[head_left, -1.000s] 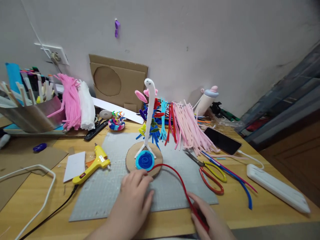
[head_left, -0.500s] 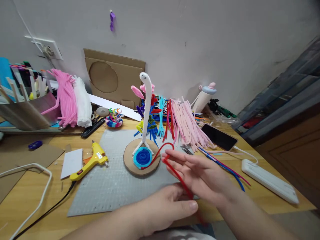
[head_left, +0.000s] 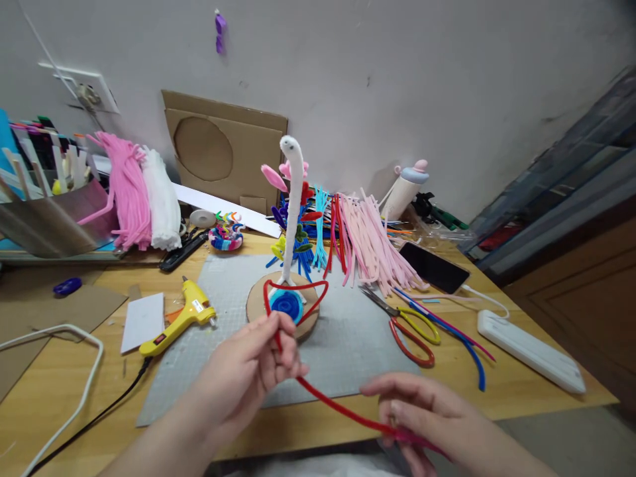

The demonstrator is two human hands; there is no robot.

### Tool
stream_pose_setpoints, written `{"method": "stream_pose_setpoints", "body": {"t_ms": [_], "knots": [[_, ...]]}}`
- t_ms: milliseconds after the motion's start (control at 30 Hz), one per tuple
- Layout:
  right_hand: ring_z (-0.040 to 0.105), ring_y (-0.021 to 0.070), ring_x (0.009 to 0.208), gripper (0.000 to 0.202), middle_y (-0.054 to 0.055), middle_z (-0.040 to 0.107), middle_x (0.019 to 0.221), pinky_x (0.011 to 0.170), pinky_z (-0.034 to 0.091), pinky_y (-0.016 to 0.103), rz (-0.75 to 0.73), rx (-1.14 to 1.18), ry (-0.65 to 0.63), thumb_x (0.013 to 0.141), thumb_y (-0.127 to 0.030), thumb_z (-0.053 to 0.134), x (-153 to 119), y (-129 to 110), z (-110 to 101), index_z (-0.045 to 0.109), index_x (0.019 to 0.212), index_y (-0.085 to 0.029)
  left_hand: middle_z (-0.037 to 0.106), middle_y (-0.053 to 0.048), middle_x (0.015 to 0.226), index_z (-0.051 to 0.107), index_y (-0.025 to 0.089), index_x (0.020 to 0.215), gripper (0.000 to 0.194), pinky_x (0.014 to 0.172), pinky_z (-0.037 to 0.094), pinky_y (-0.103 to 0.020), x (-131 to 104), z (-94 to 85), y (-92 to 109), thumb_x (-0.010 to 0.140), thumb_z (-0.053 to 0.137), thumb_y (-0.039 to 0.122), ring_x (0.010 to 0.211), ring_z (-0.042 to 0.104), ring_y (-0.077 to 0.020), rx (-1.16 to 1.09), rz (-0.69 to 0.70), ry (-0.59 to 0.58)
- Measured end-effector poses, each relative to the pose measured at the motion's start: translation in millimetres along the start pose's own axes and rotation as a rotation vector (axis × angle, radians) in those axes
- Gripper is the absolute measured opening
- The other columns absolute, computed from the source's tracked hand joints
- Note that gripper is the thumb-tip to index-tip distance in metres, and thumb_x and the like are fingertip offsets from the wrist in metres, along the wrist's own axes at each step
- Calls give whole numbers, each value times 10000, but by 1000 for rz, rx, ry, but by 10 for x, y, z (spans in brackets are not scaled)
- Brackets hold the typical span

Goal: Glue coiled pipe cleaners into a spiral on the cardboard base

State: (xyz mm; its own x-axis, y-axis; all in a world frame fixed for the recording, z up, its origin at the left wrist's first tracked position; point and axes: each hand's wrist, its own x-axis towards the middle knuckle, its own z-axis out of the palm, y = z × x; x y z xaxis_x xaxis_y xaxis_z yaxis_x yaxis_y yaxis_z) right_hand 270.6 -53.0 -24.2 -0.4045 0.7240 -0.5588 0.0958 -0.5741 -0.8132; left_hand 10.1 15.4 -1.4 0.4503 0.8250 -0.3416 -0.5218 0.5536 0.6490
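Observation:
A long red pipe cleaner [head_left: 342,409] runs between my two hands. My left hand [head_left: 271,354] pinches it in front of a round cardboard base [head_left: 256,301]. From there the red length bends in a loop over the base and down toward a blue pipe-cleaner coil [head_left: 287,307]. My right hand [head_left: 415,417] grips the strand lower down at the right, where a pinkish stretch trails past the fingers. Out of the base rises a white fuzzy stem [head_left: 293,205] with a curved top, and colourful pipe-cleaner flowers [head_left: 301,238] show around it.
Scissors [head_left: 400,315] lie on the grey cutting mat [head_left: 218,371], right of the base. To the left is a yellow glue gun [head_left: 186,315]. Pipe-cleaner bundles [head_left: 372,242], a phone [head_left: 434,267] and a white power bank [head_left: 531,351] sit at the right.
My left hand has moved up and left to the base with the red pipe cleaner. My right hand has dropped down and right, drawing the strand out and uncovering the scissors.

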Motion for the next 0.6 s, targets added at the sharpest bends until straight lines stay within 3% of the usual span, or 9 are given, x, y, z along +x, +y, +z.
{"method": "stream_pose_setpoints", "body": {"t_ms": [67, 133, 267, 367, 467, 600], "knots": [[551, 82, 468, 401, 6, 616, 664, 471, 412, 194, -3, -113, 49, 825, -528, 589, -51, -13, -97, 642, 985, -164, 452, 41, 530, 606, 160, 821, 231, 555, 486, -227, -34, -126, 95, 918, 488, 333, 479, 443, -72, 56, 34, 30], [588, 109, 571, 355, 20, 619, 687, 549, 453, 221, -80, -206, 68, 831, -490, 593, 15, -85, -154, 656, 904, -148, 378, 57, 516, 609, 161, 812, 234, 425, 376, -157, -48, -268, 197, 910, 500, 344, 432, 320, -50, 108, 67, 66], [616, 148, 713, 296, 46, 636, 851, 658, 490, 280, -355, -299, 303, 841, -388, 572, 518, -274, -117, 620, 1029, -165, 314, 72, 528, 619, 165, 834, 218, 342, 213, -118, -34, -561, 409, 884, 536, 360, 411, 184, -33, 231, 85, 174], [577, 147, 681, 315, 22, 607, 784, 631, 470, 276, -591, -465, 469, 827, -306, 562, 1010, -399, -41, 599, 1109, -172, 338, 71, 542, 629, 175, 928, 225, 338, 200, -119, -10, -738, 527, 861, 565, 380, 412, 189, -33, 334, 90, 240], [570, 152, 716, 283, 25, 615, 795, 677, 462, 282, -661, -499, 488, 802, -280, 582, 1355, -505, 9, 626, 1059, -171, 382, 65, 555, 616, 188, 1034, 287, 343, 208, -121, 19, -849, 587, 849, 575, 403, 412, 228, -36, 422, 82, 278], [577, 162, 702, 157, 32, 644, 775, 680, 460, 296, -677, -543, 488, 779, -256, 590, 1532, -608, 36, 667, 886, -172, 417, 59, 572, 591, 189, 1100, 337, 343, 215, -123, 60, -901, 616, 842, 577, 404, 419, 276, -47, 483, 88, 315]]}}
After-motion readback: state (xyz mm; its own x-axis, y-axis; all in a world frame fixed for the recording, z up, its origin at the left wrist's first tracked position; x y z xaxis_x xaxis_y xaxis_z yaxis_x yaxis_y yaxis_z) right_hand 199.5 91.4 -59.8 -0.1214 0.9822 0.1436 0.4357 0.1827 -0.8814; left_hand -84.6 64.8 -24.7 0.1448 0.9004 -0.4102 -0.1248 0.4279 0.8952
